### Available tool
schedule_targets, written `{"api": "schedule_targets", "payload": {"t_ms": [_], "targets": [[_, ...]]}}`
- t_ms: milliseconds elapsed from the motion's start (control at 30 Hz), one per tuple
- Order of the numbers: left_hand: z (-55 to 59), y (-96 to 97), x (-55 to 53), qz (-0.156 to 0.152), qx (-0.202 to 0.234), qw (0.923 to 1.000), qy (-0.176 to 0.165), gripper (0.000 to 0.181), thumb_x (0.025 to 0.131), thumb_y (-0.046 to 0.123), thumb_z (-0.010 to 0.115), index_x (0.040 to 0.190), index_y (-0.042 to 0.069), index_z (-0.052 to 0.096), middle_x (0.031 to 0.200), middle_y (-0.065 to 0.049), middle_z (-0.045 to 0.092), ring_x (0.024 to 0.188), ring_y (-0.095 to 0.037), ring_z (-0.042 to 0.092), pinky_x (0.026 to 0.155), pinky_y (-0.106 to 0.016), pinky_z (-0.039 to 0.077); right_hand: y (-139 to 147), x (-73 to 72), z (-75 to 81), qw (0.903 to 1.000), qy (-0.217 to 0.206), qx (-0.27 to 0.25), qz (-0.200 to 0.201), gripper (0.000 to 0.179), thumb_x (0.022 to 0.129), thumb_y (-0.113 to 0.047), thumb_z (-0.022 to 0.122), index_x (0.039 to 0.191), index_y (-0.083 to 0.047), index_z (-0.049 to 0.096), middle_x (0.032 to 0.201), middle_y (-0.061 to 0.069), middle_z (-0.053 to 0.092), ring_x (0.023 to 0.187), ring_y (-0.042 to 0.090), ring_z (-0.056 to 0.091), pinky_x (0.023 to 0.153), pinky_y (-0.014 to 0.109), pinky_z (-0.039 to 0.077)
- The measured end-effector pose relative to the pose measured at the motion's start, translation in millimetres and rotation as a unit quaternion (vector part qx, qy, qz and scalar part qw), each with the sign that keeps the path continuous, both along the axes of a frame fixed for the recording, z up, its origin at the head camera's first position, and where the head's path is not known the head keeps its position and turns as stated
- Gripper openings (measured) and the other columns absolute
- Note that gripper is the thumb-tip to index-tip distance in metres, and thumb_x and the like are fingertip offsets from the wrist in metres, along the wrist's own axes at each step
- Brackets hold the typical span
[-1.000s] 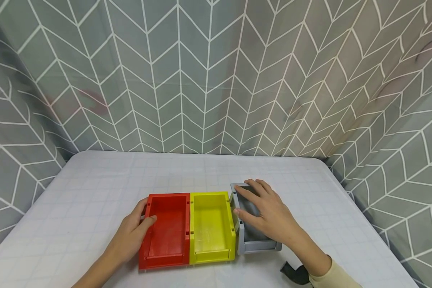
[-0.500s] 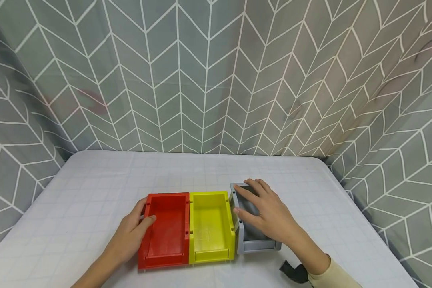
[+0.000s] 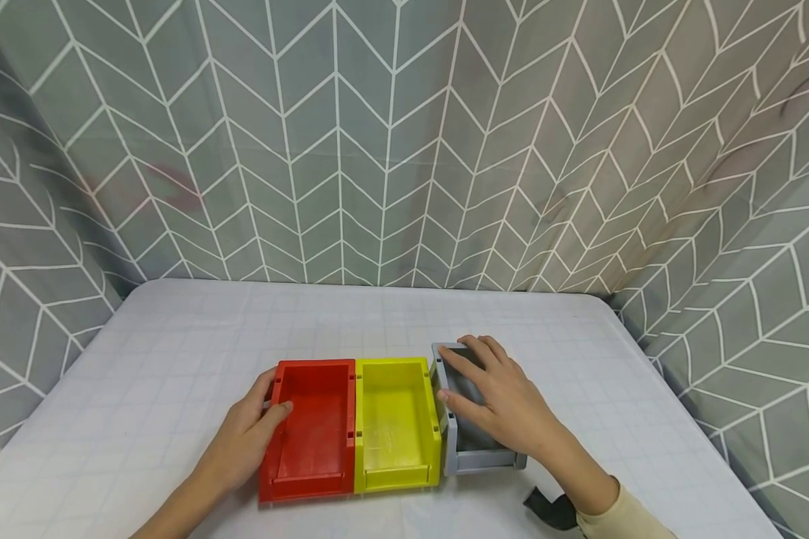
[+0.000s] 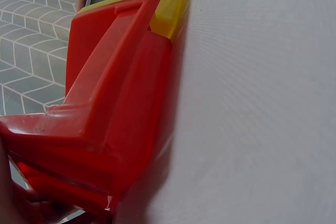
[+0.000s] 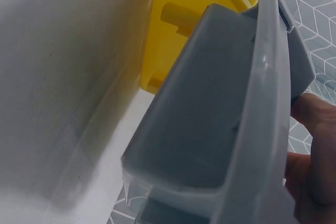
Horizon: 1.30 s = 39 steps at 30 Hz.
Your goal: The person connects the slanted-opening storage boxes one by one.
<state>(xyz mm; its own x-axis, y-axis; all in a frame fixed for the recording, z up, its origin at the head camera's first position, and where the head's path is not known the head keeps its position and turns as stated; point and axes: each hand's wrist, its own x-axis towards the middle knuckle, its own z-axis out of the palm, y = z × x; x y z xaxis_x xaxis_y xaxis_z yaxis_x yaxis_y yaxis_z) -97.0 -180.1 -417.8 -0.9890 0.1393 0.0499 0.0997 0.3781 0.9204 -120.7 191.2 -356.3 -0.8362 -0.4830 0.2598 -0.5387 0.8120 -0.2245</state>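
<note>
Three plastic storage bins stand side by side in the head view. On the left, the red bin [image 3: 313,419] is held at its outer wall by my left hand [image 3: 243,438], thumb over the rim and fingers outside. The yellow bin [image 3: 396,419] sits in the middle, flush against the red one. My right hand [image 3: 505,400] reaches over the grey bin [image 3: 485,460] and grips it, thumb and index finger at its left wall. That bin leans slightly, with a narrow gap to the yellow bin. In the right wrist view the grey bin's side [image 5: 194,108] fills the middle.
A white cloth-covered table [image 3: 276,322] lies under the bins. Behind it and along both sides hangs a grey curtain [image 3: 364,150] with white chevron lines. A black strap [image 3: 551,510] is beside the right sleeve [image 3: 623,516].
</note>
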Motion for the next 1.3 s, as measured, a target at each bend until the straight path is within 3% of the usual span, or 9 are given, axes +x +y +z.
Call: {"api": "schedule_targets", "payload": {"t_ms": [767,1300], "targets": [[-0.3,0.7,1.8,-0.003,-0.008,0.9999,0.013,0.048,0.109,0.014,0.049,0.155,0.009,0.037,0.142,-0.015,0.056,0.115,-0.036,0.060,0.077,-0.035,0.062,-1.9,0.5,-3.7,0.9999,-0.010,0.005,-0.002,0.062,0.102,-0.051,0.062,0.155,-0.022,0.052,0.156,0.015,0.044,0.144,0.043,0.036,0.105,0.071,0.038],[-0.9,0.6,1.4,-0.003,-0.002,1.0000,0.004,0.047,0.109,0.014,0.049,0.154,0.010,0.037,0.142,-0.014,0.055,0.117,-0.036,0.059,0.076,-0.035,0.062,-1.8,0.6,-9.1,0.9999,-0.011,0.006,-0.002,0.061,0.102,-0.051,0.061,0.155,-0.022,0.052,0.156,0.014,0.044,0.144,0.042,0.037,0.105,0.071,0.039]]}}
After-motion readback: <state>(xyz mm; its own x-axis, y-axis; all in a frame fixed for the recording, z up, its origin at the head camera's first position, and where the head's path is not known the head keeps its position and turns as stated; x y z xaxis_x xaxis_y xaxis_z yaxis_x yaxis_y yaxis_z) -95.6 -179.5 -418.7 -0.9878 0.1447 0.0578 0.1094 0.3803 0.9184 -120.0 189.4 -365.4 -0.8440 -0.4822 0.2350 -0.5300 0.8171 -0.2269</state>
